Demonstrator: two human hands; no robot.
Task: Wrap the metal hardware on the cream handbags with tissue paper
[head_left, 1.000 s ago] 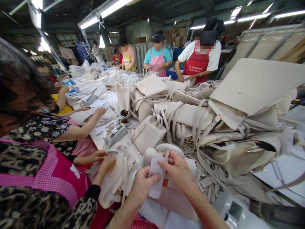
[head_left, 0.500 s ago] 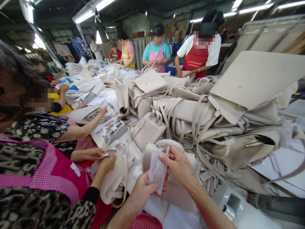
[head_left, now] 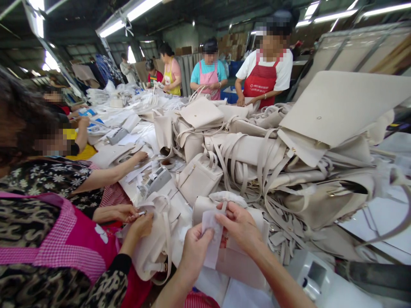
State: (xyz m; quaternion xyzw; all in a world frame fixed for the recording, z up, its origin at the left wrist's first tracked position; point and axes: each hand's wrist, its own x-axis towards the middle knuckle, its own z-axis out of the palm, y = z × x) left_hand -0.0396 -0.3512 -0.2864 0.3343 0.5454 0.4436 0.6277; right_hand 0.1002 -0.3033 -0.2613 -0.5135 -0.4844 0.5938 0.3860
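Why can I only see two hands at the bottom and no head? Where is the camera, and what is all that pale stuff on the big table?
The camera sits on a person's head and looks forward and down, so you see what that person sees: their own two arms reaching in from the bottom. Their left hand and right hand both pinch a small white sheet, held over a cream bag that lies right in front of them.

The long table is heaped with cream bags and straps. A grey tape dispenser stands among them.

The other hands belong to other people. The neighbour in a pink apron on the left works on another bag. Across the table stand more workers, one in a red apron.
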